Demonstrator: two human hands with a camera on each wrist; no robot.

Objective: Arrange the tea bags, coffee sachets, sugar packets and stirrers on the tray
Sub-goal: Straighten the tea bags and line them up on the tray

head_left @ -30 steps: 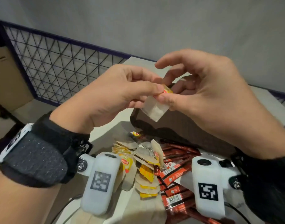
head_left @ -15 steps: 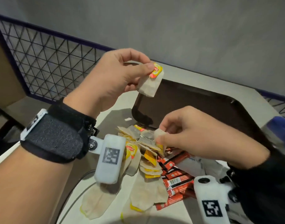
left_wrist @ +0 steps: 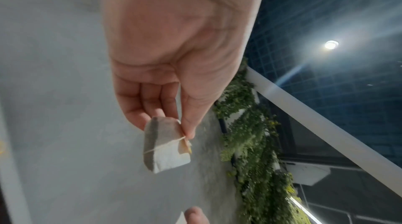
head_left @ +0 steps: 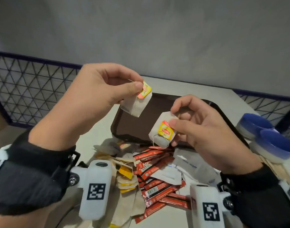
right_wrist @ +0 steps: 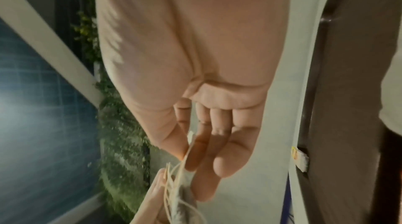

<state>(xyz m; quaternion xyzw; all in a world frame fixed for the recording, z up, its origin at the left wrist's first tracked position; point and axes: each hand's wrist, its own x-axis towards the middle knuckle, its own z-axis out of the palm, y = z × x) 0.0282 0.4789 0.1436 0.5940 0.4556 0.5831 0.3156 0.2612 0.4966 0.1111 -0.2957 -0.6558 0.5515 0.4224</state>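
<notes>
My left hand (head_left: pixel 137 86) pinches a tea bag (head_left: pixel 137 105) with a yellow tag above the near left corner of the dark brown tray (head_left: pixel 157 102). In the left wrist view the same tea bag (left_wrist: pixel 165 145) hangs from thumb and fingers. My right hand (head_left: pixel 171 119) pinches a second tea bag (head_left: pixel 160 130) by its yellow tag, over the tray's near edge; the right wrist view shows this second tea bag (right_wrist: pixel 182 193) edge-on with its string. On the table below lie more tea bags (head_left: pixel 124 171), red coffee sachets (head_left: pixel 155 181) and white sugar packets (head_left: pixel 187 163).
A stack of blue-rimmed cups or lids (head_left: pixel 265 134) stands at the right, with pale wooden stirrers (head_left: pixel 275 170) beside it. A black mesh fence (head_left: pixel 29 89) runs along the table's left and far sides. A grey wall rises behind.
My right hand has lifted a second tea bag out of the pile up to the tray's near edge. My left hand still holds the first tea bag, now a little nearer the tray.
</notes>
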